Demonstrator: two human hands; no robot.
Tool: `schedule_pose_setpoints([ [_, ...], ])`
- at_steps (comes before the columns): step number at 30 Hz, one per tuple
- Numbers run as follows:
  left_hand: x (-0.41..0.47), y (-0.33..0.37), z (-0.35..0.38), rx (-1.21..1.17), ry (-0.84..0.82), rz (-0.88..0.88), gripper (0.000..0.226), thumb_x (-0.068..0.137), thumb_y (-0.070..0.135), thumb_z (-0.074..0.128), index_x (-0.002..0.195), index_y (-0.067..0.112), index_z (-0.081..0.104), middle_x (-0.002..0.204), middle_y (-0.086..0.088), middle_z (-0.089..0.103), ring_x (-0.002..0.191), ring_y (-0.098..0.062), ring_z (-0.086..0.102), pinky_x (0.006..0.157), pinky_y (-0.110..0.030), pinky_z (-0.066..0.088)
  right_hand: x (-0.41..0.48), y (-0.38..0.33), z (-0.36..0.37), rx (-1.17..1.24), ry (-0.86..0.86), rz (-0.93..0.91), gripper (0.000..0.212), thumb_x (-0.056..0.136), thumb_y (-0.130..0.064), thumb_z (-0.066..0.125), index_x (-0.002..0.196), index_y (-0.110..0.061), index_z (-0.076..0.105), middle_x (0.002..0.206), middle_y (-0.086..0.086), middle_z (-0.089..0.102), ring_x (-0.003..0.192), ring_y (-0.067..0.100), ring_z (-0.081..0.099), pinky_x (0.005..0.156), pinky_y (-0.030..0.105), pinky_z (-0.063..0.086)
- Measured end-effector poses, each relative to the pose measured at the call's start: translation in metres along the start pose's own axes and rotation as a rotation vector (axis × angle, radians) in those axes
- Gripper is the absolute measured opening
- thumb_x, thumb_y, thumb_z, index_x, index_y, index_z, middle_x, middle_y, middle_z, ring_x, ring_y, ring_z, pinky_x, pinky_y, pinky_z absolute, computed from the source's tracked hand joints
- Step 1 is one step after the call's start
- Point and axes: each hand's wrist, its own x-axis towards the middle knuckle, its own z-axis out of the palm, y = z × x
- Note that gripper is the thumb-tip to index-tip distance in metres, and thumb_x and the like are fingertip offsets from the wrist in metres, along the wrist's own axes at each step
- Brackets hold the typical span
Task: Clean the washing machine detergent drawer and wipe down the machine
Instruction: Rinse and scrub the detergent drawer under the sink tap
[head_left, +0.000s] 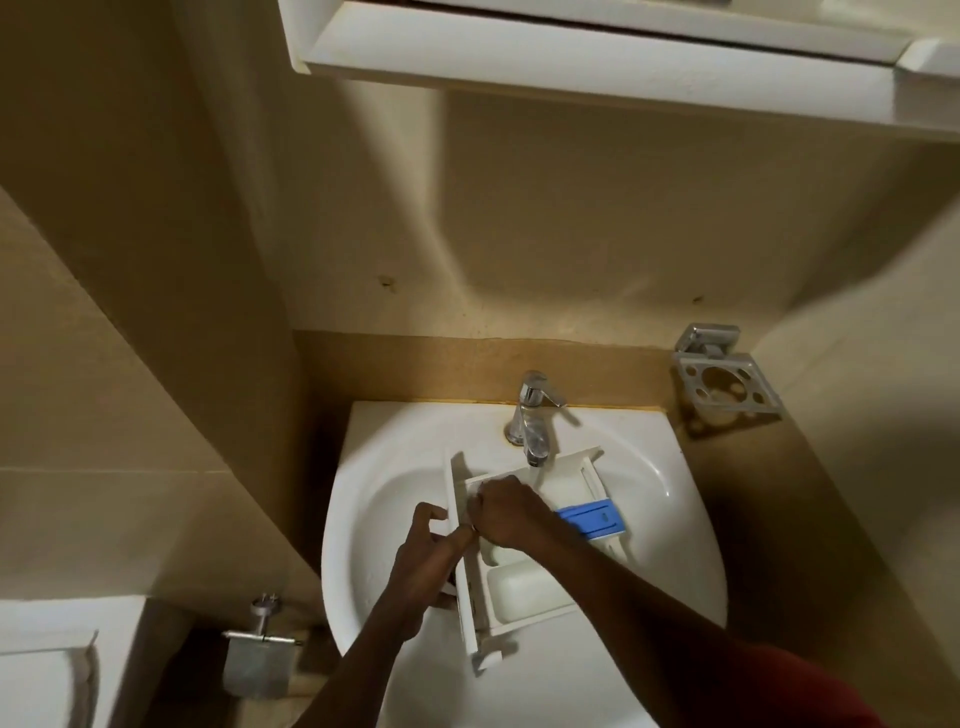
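The white detergent drawer lies across the white sink basin, under the chrome faucet. It has several compartments and a blue insert on its right side. My left hand grips the drawer's front panel from the left, thumb over its edge. My right hand is curled into the drawer's far left compartment, knuckles up; whatever it may hold is hidden. A thin stream of water seems to fall from the spout into the drawer.
A metal tumbler holder is fixed to the wall at the right. A paper holder hangs low on the left, next to a white toilet tank. A white cabinet overhangs above.
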Motion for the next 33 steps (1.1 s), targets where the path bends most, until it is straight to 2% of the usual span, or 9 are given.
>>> schedule_pose_setpoints([
  [2, 0.0, -0.001, -0.001, -0.009, 0.014, 0.007, 0.043, 0.073, 0.041, 0.062, 0.109, 0.027, 0.045, 0.093, -0.013, 0.065, 0.068, -0.023, 0.068, 0.06, -0.039, 0.061, -0.004, 0.015, -0.006, -0.012, -0.098, -0.062, 0.032, 0.096, -0.021, 0.039, 0.106, -0.004, 0.064, 0.116, 0.017, 0.064, 0.11, 0.033, 0.058, 0.086, 0.036, 0.046],
  [4, 0.0, -0.001, 0.001, -0.014, 0.023, 0.019, 0.042, 0.071, 0.041, 0.063, 0.107, 0.028, 0.045, 0.094, -0.015, 0.065, 0.071, -0.027, 0.069, 0.057, -0.038, 0.06, -0.004, 0.039, -0.019, -0.082, -0.165, 0.019, 0.035, 0.095, -0.027, 0.038, 0.11, -0.009, 0.064, 0.119, 0.011, 0.063, 0.11, 0.031, 0.058, 0.084, 0.034, 0.043],
  [8, -0.003, 0.002, 0.005, 0.01, 0.021, 0.035, 0.042, 0.068, 0.038, 0.065, 0.104, 0.03, 0.045, 0.09, -0.013, 0.064, 0.072, -0.027, 0.067, 0.058, -0.045, 0.062, 0.0, 0.079, -0.034, -0.116, -0.062, 0.292, 0.036, 0.092, -0.022, 0.042, 0.118, -0.004, 0.059, 0.121, 0.017, 0.06, 0.112, 0.034, 0.057, 0.089, 0.037, 0.045],
  [11, -0.003, 0.007, 0.005, 0.038, 0.007, 0.029, 0.046, 0.066, 0.038, 0.065, 0.106, 0.027, 0.043, 0.088, -0.011, 0.065, 0.067, -0.024, 0.064, 0.059, -0.047, 0.062, 0.006, 0.069, -0.021, -0.011, -0.072, 0.349, 0.035, 0.093, -0.018, 0.041, 0.117, 0.0, 0.059, 0.119, 0.02, 0.06, 0.112, 0.036, 0.058, 0.087, 0.036, 0.046],
  [18, -0.003, 0.005, 0.004, 0.063, 0.021, 0.036, 0.041, 0.077, 0.035, 0.064, 0.109, 0.024, 0.042, 0.086, -0.011, 0.063, 0.068, -0.025, 0.066, 0.058, -0.045, 0.062, 0.015, 0.021, 0.0, 0.023, -0.129, 0.056, 0.034, 0.095, -0.019, 0.042, 0.109, 0.0, 0.066, 0.115, 0.019, 0.066, 0.107, 0.036, 0.062, 0.091, 0.041, 0.05],
  [24, 0.001, 0.006, 0.001, 0.073, -0.002, 0.035, 0.031, 0.085, 0.028, 0.064, 0.108, 0.027, 0.043, 0.084, -0.007, 0.059, 0.065, -0.023, 0.062, 0.058, -0.039, 0.061, 0.014, 0.073, -0.019, 0.117, 0.04, 0.408, 0.038, 0.093, -0.029, 0.038, 0.109, -0.008, 0.065, 0.113, 0.011, 0.067, 0.109, 0.03, 0.062, 0.095, 0.039, 0.048],
  [26, 0.0, 0.008, 0.001, 0.072, -0.016, 0.028, 0.033, 0.081, 0.031, 0.065, 0.105, 0.028, 0.043, 0.084, -0.007, 0.06, 0.065, -0.023, 0.064, 0.057, -0.038, 0.061, 0.009, 0.071, -0.014, 0.143, 0.06, 0.437, 0.039, 0.092, -0.031, 0.038, 0.109, -0.008, 0.065, 0.112, 0.01, 0.066, 0.107, 0.03, 0.061, 0.086, 0.035, 0.048],
  [29, 0.0, 0.009, -0.002, 0.071, -0.035, 0.015, 0.033, 0.082, 0.031, 0.062, 0.106, 0.026, 0.04, 0.084, -0.008, 0.062, 0.062, -0.023, 0.064, 0.059, -0.041, 0.062, 0.011, 0.045, -0.003, -0.017, 0.062, 0.339, 0.034, 0.094, -0.025, 0.04, 0.11, -0.004, 0.062, 0.112, 0.014, 0.064, 0.104, 0.03, 0.061, 0.077, 0.033, 0.046],
  [33, 0.001, 0.01, -0.002, 0.097, -0.05, 0.022, 0.032, 0.082, 0.035, 0.06, 0.103, 0.027, 0.038, 0.09, -0.011, 0.064, 0.065, -0.023, 0.065, 0.058, -0.039, 0.062, 0.012, 0.004, 0.003, -0.098, -0.034, 0.016, 0.028, 0.09, -0.017, 0.053, 0.106, 0.001, 0.067, 0.112, 0.019, 0.067, 0.106, 0.034, 0.061, 0.09, 0.036, 0.047],
])
